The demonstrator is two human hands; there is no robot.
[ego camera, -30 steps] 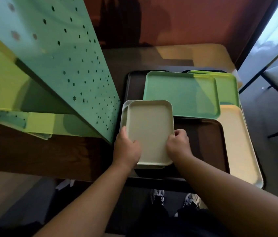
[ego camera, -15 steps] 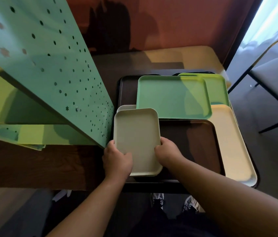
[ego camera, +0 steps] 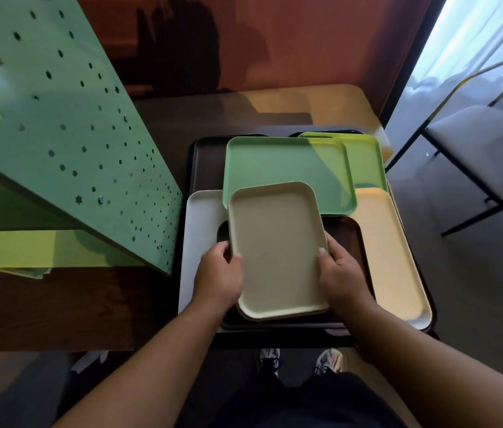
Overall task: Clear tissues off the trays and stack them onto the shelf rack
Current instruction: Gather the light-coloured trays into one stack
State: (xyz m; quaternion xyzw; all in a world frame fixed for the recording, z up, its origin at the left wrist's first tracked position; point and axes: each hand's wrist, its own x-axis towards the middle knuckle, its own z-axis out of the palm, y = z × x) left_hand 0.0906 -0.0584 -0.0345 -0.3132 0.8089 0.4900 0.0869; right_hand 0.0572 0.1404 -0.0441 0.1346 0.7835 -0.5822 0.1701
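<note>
Beige tray (ego camera: 276,248) bare, held at both long edges — left hand (ego camera: 219,278) and right hand (ego camera: 341,278) clamped — above brown tray (ego camera: 347,239). Green tray (ego camera: 287,171) beyond; perforated shelf rack (ego camera: 67,125) left.

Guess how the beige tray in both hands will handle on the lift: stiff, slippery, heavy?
Probably stiff: the beige tray shows no sag though held only near its bottom end by the left hand and right hand. Likely light, since fingertips on the rims suffice. The smooth, matte-looking surface may slide on the brown tray beneath.
</note>
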